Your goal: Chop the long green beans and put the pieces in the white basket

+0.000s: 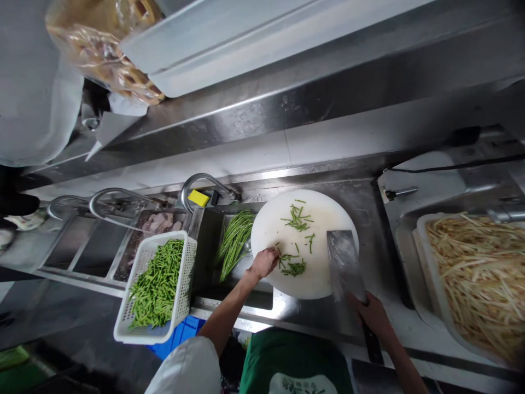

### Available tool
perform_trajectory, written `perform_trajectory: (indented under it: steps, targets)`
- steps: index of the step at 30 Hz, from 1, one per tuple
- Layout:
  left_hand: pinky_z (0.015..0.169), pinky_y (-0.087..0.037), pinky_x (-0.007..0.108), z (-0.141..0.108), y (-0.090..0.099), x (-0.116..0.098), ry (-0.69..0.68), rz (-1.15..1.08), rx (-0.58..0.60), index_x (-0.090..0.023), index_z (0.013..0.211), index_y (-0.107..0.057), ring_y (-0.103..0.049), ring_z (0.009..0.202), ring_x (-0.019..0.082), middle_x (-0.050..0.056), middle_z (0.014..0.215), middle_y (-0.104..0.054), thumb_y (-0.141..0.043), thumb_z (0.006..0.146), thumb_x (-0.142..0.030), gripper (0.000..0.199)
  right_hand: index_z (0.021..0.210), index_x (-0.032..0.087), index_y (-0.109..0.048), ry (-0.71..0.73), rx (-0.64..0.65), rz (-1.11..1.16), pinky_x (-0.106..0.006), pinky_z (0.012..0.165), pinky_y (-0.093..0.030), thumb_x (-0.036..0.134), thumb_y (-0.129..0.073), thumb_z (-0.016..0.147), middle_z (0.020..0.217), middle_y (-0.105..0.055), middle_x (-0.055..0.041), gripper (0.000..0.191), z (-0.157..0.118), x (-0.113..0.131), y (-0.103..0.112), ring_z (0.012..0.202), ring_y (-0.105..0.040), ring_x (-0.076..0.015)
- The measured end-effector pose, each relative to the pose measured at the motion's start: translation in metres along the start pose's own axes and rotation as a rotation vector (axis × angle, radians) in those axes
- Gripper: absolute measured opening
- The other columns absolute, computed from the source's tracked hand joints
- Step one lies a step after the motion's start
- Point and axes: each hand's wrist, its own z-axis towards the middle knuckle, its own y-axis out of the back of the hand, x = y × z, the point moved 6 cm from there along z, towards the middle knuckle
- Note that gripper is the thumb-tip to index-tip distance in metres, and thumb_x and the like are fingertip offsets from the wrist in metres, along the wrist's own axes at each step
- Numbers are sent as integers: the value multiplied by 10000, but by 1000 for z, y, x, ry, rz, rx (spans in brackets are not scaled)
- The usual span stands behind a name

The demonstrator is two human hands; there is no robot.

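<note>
- The bare left hand (264,262) is on the round white cutting board (328,213), fingers bunched at the short green cut stalk pieces (294,268). From where I stand I cannot tell whether it pinches any; I take the curled fingers to be gathering or steadying them.
- The bare right hand (373,314) is wrapped round the dark handle of a broad grey steel cleaver (344,260), presumably for a firm grip. The blade shows its flat over the board's right side, well apart from the left fingers; whether it touches the board I cannot tell.
- The board overlaps the steel sink basin (207,235) at its left, perhaps so the long green uncut stalks (235,235) in there lie within easy reach.
- The white perforated plastic basket (186,284) juts past the counter's front edge, full of short green pieces (159,279); its holes would likely let water drain.
- Counting up: two hands, one cleaver, one board, one basket, one loose bunch of long stalks.
- On the board I make out two main clusters of cut pieces, plus a few strays; the single pieces overlap too much to number.
- Round about: three curved metal taps (200,175), one yellow sponge (198,197), and one translucent tub (435,298) of pale shreds (479,273) at far right.
</note>
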Motion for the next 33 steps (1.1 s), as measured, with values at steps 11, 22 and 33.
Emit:
perform_trajectory:
  steps: [11,22,33]
  targets:
    - [764,-496,269,92,41,-54,-35,-273,-278,-176,898,-696,-602,782,158,48,903,-658,-604,856,-221,111,612,278,-420,48,8,40,-311,488,-433,694,-505,711,365,-516,36,436,-4,4,-3,373,-528,-176]
    - [764,-488,256,77,-2,-78,-89,-178,-181,-193,868,-706,-631,809,155,48,956,-670,-566,900,-199,144,610,273,-416,63,35,50,-304,528,-437,673,-515,755,365,-519,36,437,-1,-8,-8,387,-537,-169]
    - [1118,-395,466,47,16,6,81,-207,-553,-169,1203,-628,-457,1327,252,122,1374,-550,-468,951,-243,307,580,282,-401,47,19,10,-303,505,-426,692,-494,734,367,-535,24,448,0,-7,-5,383,-539,-172]
